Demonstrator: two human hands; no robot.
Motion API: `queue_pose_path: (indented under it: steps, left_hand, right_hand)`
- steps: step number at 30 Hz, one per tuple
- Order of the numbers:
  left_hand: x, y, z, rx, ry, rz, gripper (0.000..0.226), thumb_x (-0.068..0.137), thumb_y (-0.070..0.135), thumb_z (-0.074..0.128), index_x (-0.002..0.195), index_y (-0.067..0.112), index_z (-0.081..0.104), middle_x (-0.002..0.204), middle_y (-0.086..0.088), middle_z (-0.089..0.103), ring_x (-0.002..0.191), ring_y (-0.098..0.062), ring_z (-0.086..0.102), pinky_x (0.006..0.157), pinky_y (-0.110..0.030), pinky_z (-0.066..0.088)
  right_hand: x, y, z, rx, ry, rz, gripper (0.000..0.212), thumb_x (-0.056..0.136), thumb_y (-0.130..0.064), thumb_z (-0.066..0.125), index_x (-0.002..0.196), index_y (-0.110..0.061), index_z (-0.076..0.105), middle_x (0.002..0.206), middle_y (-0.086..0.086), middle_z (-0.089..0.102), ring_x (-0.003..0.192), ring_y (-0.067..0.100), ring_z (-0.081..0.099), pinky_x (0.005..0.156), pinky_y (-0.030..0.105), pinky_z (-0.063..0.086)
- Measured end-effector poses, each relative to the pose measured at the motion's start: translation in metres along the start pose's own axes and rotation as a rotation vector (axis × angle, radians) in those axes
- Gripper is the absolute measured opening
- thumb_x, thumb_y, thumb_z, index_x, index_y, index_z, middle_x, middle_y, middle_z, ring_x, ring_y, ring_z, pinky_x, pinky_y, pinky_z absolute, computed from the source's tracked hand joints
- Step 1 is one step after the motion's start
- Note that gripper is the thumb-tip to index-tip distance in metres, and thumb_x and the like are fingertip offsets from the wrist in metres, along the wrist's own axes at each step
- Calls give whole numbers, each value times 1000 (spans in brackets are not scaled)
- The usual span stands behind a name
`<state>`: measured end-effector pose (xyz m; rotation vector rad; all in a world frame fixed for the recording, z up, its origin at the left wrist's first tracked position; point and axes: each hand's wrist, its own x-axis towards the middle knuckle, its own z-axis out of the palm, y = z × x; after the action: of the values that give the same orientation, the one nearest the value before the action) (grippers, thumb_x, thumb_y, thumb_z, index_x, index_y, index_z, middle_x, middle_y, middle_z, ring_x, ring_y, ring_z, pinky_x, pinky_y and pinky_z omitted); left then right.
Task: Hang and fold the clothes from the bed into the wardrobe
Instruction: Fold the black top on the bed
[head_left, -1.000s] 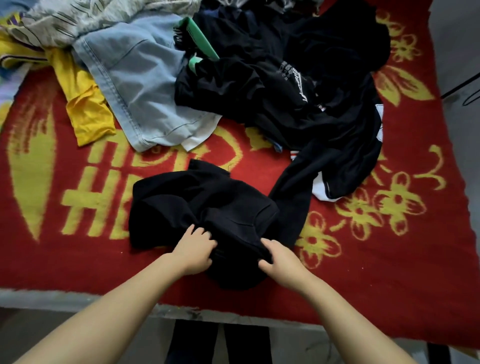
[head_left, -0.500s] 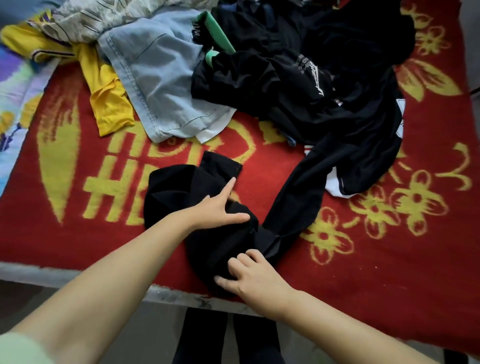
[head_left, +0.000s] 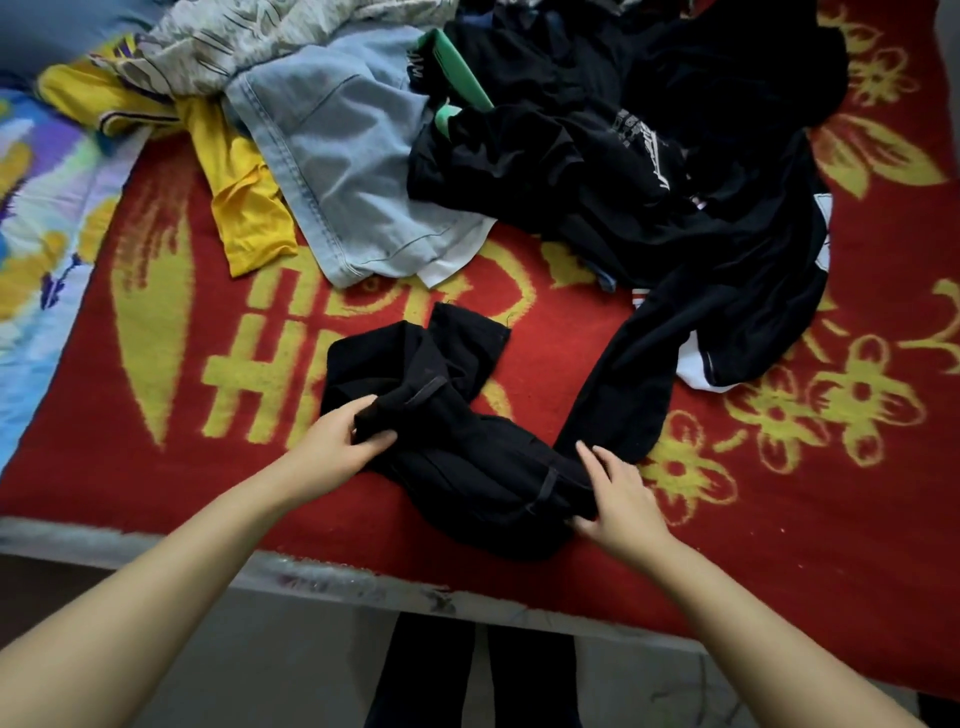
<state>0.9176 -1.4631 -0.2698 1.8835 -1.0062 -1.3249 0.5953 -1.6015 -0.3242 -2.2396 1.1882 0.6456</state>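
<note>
Nearby, jeans (head_left: 343, 171) and dark clothes (head_left: 675, 171) crowd the black garment (head_left: 467, 457) both hands' (head_left: 332, 447) (head_left: 623, 499) grip pinches.

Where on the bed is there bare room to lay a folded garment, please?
Bare red blanket lies left of the black garment, below the yellow shirt, and right of the right hand, near the flowers. The far side is crowded: jeans, black pile.

Single head-worn wide-angle view, looking forward and down, close over the bed (head_left: 156, 467) edge
</note>
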Motion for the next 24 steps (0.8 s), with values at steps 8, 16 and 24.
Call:
queue_pose_path:
  steps: [8, 16, 24]
  left_hand:
    - [-16, -46, -17, 646, -39, -5, 47, 85, 28, 68, 127, 28, 48, 134, 14, 36, 127, -8, 31, 107, -30, 30]
    - [-17, -4, -6, 193, -226, -256, 30, 89, 13, 53, 116, 26, 45, 100, 1, 52, 66, -7, 45, 56, -17, 35]
    - [-58, 107, -155, -114, 505, -57, 17, 93, 8, 50, 106, 10, 62, 101, -11, 64, 95, -25, 60, 77, -33, 45]
  right_hand:
    - [25, -54, -12, 82, -81, -270, 36, 80, -6, 55, 114, -15, 48, 114, 7, 63, 109, 29, 57, 78, 29, 37]
    - [7, -87, -136, -7, -54, -222, 31, 88, -12, 49, 115, -21, 61, 107, 2, 68, 92, 23, 67, 76, 26, 50]
    - [10, -281, -295, 72, 317, -463, 40, 89, 0, 42, 120, -14, 64, 121, 12, 64, 109, 30, 59, 88, 28, 43]
